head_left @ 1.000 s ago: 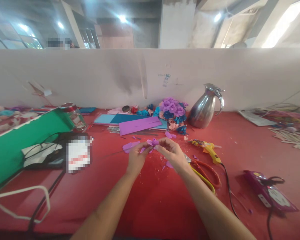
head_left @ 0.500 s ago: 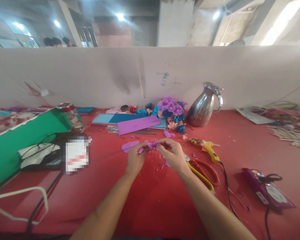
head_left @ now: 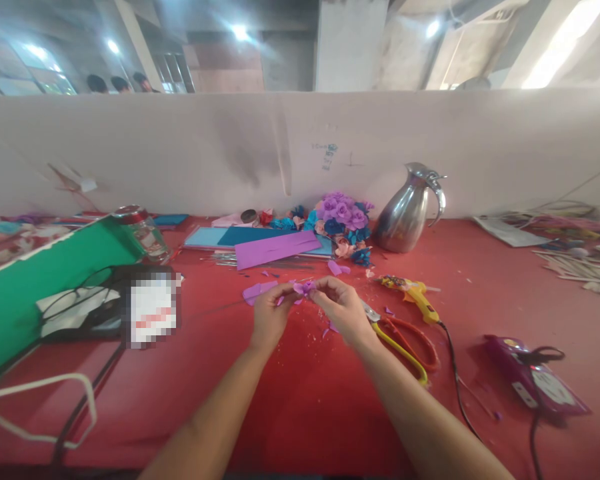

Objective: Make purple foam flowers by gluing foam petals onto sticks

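Left hand (head_left: 270, 312) and right hand (head_left: 341, 308) pinch one small purple flower (head_left: 304, 288) together; risk: petals tearing, or scissors (head_left: 405, 340) at 4 o'clock snagging the wrist.

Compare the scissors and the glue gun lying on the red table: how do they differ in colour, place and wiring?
The scissors have red and yellow handles; the glue gun is mostly yellow. The scissors lie nearer the right hand, the glue gun farther back. A black cord runs from the glue gun; the scissors have none. Neither is held.
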{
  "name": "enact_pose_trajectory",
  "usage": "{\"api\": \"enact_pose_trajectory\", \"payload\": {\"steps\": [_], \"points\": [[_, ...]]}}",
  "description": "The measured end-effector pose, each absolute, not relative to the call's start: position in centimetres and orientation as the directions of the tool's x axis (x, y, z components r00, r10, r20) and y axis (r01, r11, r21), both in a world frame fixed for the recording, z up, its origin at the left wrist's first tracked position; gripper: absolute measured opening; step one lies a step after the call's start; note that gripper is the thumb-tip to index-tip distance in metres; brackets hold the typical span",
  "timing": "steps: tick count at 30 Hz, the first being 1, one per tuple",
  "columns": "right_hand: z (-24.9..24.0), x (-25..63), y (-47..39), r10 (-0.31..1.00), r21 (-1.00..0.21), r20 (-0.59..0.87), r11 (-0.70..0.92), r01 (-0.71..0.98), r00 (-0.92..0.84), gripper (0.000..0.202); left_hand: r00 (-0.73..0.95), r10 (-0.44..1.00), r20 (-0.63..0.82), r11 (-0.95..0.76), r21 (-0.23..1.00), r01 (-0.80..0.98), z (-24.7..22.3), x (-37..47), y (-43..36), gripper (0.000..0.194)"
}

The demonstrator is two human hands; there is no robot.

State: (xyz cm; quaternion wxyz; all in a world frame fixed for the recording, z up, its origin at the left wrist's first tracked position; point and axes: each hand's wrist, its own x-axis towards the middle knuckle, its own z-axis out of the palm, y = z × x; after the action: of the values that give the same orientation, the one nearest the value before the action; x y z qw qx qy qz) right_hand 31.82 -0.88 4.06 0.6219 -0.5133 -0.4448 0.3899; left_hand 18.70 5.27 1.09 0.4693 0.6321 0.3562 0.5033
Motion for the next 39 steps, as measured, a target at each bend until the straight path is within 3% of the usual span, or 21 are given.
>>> {"api": "enact_pose_trajectory", "payload": {"steps": [11, 20, 27, 34, 39], "points": [[4.33, 31.5, -1.44, 0.927, -0.968, 0.216, 0.162, 0.192, 0.306, 0.013, 0.219, 0.934, 0.282, -0.278, 0.959, -0.052, 1.31, 18.76, 5.15, 0.006], [4.42, 31.3, -1.5, 0.926, -0.971, 0.224, 0.186, 0.15, 0.305, 0.012, 0.228, 0.932, 0.281, -0.274, 0.96, -0.064, 1.36, 18.8, 5.14, 0.006], [4.17, 31.48, -1.45, 0.939, -0.978, 0.159, 0.109, 0.177, 0.304, 0.019, 0.215, 0.932, 0.291, -0.286, 0.957, -0.057, 1.17, 18.82, 5.22, 0.011], [4.48, 31.15, -1.83, 0.939, -0.974, 0.199, 0.158, 0.165, 0.279, 0.021, 0.226, 0.933, 0.279, -0.269, 0.96, -0.075, 1.34, 18.87, 5.05, 0.008], [3.68, 31.58, -1.5, 0.934, -0.963, 0.219, 0.161, 0.217, 0.281, 0.02, 0.294, 0.939, 0.18, -0.131, 0.975, -0.178, 1.23, 18.9, 5.17, 0.01]]}}
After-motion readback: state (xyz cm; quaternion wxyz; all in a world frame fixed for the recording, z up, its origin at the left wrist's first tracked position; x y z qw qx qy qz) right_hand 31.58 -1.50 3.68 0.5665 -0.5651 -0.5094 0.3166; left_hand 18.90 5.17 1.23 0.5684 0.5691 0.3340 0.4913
